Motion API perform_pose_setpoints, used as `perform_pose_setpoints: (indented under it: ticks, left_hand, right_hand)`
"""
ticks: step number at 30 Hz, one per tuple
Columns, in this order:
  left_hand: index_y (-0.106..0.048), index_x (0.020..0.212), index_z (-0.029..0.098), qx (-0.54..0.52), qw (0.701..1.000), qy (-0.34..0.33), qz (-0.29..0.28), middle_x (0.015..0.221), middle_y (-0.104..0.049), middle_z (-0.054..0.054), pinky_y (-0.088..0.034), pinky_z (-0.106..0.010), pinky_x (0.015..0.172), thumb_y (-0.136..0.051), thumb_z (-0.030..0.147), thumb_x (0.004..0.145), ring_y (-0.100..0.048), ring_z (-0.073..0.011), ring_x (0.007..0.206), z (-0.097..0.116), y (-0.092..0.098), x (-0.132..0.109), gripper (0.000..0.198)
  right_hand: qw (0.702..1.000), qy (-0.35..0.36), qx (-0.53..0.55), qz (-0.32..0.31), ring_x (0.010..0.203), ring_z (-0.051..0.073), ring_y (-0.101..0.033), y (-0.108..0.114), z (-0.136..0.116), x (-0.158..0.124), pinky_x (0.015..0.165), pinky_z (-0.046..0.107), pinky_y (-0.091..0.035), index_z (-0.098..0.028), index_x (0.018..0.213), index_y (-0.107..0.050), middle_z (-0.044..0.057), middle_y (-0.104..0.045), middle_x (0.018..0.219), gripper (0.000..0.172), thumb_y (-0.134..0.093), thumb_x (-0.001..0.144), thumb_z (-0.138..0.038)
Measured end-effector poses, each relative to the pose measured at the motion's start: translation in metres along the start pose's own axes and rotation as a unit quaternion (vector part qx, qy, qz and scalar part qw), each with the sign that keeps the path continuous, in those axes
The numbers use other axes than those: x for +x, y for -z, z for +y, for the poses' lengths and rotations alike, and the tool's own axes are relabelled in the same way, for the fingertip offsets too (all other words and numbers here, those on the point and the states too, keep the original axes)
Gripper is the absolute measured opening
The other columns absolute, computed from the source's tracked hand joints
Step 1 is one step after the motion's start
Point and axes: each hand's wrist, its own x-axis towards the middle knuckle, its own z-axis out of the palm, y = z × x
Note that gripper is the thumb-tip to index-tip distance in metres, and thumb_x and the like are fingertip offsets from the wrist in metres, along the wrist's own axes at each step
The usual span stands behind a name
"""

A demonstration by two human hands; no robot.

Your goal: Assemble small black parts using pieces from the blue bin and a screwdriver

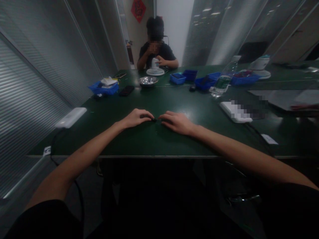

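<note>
Dark green tabletop (154, 142) in dim glass-walled room; second person (156, 49) seated at far end. Mid-table, left hand (136, 118) and right hand (175, 122) meet fingertip to fingertip, both curled, pinching small black part (154, 119) lying on surface between them. Seemingly fine fingertip fitting under way; steady two-sided pinch called for. Round steel bowl (148, 81) well beyond hands.

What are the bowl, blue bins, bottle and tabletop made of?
Bowl: metal, likely stainless, going by the bright silvery sheen on its rim.
Blue bins: probably moulded plastic, given the uniform saturated colour.
Bottle: clear plastic, probably PET, since it is see-through.
Tabletop: smooth green coating or laminate, semi-gloss, with light reflecting off it. Core unseen.
</note>
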Motion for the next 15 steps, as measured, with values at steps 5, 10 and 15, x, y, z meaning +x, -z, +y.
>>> perform_pose_setpoints:
  ticks: [5, 10, 15]
  left_hand:
    - [-0.079, 0.12, 0.024, -0.008, 1.0, -0.011, 0.002, 0.117, -0.079, -0.007, -0.055, -0.038, 0.097, -0.069, 0.034, 0.101, -0.073, -0.0223, 0.105, -0.002, -0.001, -0.0002, 0.024]
    - [-0.08, 0.12, 0.024, -0.003, 1.0, -0.004, 0.002, 0.115, -0.079, -0.007, -0.056, -0.038, 0.095, -0.069, 0.035, 0.1, -0.073, -0.0224, 0.102, -0.005, -0.0023, 0.0, 0.025]
    - [-0.08, 0.12, 0.024, -0.009, 1.0, -0.003, 0.004, 0.116, -0.079, -0.007, -0.056, -0.037, 0.094, -0.069, 0.033, 0.1, -0.073, -0.0219, 0.102, -0.0027, -0.0021, -0.0002, 0.025]
  right_hand:
    - [1.0, 0.007, 0.001, 0.001, 0.085, 0.018, -0.063, -0.0023, 0.002, 0.0003, 0.07, 0.03, -0.043, -0.021, 0.143, -0.061, 0.01, -0.068, 0.123, 0.039, -0.047, 0.112, -0.038]
    - [1.0, 0.007, 0.0, 0.004, 0.087, 0.019, -0.064, -0.0022, 0.0017, 0.0001, 0.071, 0.03, -0.045, -0.023, 0.143, -0.061, 0.009, -0.068, 0.123, 0.038, -0.052, 0.109, -0.037]
    - [1.0, 0.007, 0.006, -0.001, 0.089, 0.019, -0.065, -0.0011, 0.0008, 0.0005, 0.072, 0.031, -0.045, -0.023, 0.142, -0.062, 0.009, -0.07, 0.124, 0.037, -0.052, 0.109, -0.036]
